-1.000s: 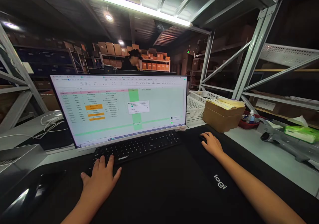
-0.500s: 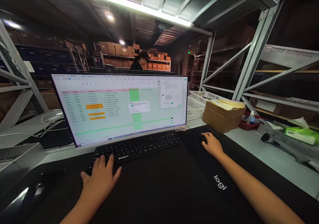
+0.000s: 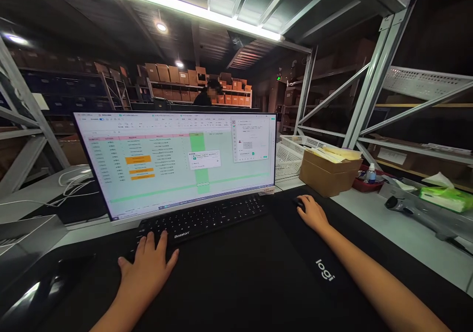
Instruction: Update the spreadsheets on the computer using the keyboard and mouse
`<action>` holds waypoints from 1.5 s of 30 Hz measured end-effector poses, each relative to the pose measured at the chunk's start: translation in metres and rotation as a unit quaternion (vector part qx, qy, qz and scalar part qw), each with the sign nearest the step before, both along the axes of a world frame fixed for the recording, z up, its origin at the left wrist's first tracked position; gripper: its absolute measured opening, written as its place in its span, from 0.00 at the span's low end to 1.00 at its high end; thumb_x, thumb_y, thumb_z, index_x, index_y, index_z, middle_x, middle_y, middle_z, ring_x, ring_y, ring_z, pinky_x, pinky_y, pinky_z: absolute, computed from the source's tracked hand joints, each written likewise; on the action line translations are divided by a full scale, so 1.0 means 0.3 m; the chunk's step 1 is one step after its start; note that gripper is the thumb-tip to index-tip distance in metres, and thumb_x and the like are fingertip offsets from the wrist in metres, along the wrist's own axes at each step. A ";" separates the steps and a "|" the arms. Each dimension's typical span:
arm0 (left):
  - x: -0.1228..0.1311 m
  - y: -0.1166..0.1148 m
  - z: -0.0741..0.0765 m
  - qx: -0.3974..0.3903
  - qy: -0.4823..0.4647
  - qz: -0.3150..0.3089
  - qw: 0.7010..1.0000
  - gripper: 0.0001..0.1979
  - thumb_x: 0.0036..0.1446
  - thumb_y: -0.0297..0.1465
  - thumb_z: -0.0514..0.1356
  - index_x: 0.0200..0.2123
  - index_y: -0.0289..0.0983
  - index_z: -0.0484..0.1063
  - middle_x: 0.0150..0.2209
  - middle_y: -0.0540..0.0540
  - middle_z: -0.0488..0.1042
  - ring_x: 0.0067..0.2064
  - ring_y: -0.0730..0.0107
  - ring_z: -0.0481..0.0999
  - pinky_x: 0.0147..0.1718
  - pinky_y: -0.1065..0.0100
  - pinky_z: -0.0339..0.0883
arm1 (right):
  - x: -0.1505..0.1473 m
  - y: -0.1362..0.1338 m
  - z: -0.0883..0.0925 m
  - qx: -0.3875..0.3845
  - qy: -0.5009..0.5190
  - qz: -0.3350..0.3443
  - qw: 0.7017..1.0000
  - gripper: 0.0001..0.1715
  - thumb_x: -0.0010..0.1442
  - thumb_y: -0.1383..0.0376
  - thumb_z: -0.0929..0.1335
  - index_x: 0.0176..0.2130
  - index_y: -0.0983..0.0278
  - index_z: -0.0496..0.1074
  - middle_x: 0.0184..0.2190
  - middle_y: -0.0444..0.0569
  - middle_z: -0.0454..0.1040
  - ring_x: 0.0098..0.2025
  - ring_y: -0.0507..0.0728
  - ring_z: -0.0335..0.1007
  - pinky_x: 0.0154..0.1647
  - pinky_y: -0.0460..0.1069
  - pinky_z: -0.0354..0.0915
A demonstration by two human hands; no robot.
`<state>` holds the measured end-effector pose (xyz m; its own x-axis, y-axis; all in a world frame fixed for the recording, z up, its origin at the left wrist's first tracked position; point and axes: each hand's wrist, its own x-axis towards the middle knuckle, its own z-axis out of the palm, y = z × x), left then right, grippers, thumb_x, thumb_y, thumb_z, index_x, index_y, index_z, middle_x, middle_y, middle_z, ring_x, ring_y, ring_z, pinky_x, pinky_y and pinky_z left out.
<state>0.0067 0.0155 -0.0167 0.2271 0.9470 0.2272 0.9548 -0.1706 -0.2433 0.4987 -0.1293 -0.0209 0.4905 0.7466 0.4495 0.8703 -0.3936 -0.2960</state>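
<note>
The left hand [image 3: 146,263] is resting with its fingers spread apart, the fingertips lying at the near left end of the keyboard [image 3: 214,217]. The keyboard is extending rightward and away from these fingers. The right hand [image 3: 313,214] is gripping the mouse [image 3: 300,205], its fingers curling over it and largely covering it; the mouse is sitting directly beneath these fingers. Both items are resting on the black desk mat [image 3: 229,278], which is spreading between the two sets of fingers. The monitor [image 3: 166,174] is standing beyond the left fingers, displaying a spreadsheet with a smaller window at its right side; the text is too small to read. The cardboard box [image 3: 320,174] is standing just beyond the right fingers, and the scanner [image 3: 399,205] is lying well to their right.
</note>
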 end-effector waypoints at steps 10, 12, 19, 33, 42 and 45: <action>0.000 0.006 0.000 -0.009 -0.004 0.003 1.000 0.33 0.66 0.42 0.38 0.70 0.35 0.48 0.71 0.30 0.51 0.71 0.43 0.50 0.56 0.33 0.57 | 0.015 0.005 -0.011 -0.001 -0.004 0.016 1.000 0.29 0.61 0.62 0.62 0.61 0.60 0.64 0.59 0.51 0.69 0.57 0.60 0.68 0.58 0.55 0.62; 0.001 0.003 0.005 -0.011 -0.004 0.004 1.000 0.33 0.66 0.42 0.38 0.70 0.35 0.49 0.71 0.30 0.51 0.71 0.44 0.50 0.56 0.33 0.57 | 0.021 0.009 -0.017 0.002 -0.006 0.019 1.000 0.28 0.60 0.62 0.62 0.60 0.59 0.66 0.60 0.51 0.69 0.57 0.59 0.68 0.59 0.55 0.61; 0.001 0.002 0.013 -0.011 -0.007 0.005 1.000 0.33 0.65 0.42 0.38 0.70 0.35 0.50 0.71 0.30 0.52 0.71 0.44 0.50 0.56 0.34 0.57 | 0.020 0.011 -0.015 -0.005 -0.007 0.014 1.000 0.24 0.60 0.63 0.63 0.56 0.57 0.71 0.61 0.49 0.68 0.56 0.58 0.68 0.58 0.54 0.62; 0.003 -0.002 0.012 -0.005 -0.012 0.000 1.000 0.33 0.65 0.41 0.39 0.69 0.34 0.51 0.70 0.29 0.53 0.71 0.44 0.51 0.56 0.34 0.57 | 0.003 0.004 0.002 -0.017 0.002 -0.005 1.000 0.25 0.60 0.63 0.63 0.56 0.56 0.69 0.60 0.50 0.67 0.57 0.58 0.68 0.57 0.54 0.62; -0.001 0.005 0.007 -0.012 -0.016 -0.003 1.000 0.33 0.66 0.42 0.38 0.70 0.35 0.50 0.71 0.30 0.51 0.72 0.43 0.49 0.56 0.34 0.57 | -0.012 -0.007 0.018 -0.016 0.006 -0.002 1.000 0.24 0.61 0.62 0.63 0.57 0.59 0.68 0.57 0.50 0.69 0.55 0.59 0.69 0.56 0.53 0.62; 0.002 0.002 0.014 -0.018 -0.032 -0.008 0.999 0.33 0.65 0.42 0.40 0.69 0.33 0.51 0.71 0.29 0.51 0.72 0.42 0.49 0.57 0.32 0.55 | -0.011 -0.002 0.020 -0.010 -0.004 -0.003 1.000 0.24 0.60 0.62 0.63 0.56 0.59 0.68 0.56 0.51 0.70 0.54 0.58 0.69 0.56 0.53 0.62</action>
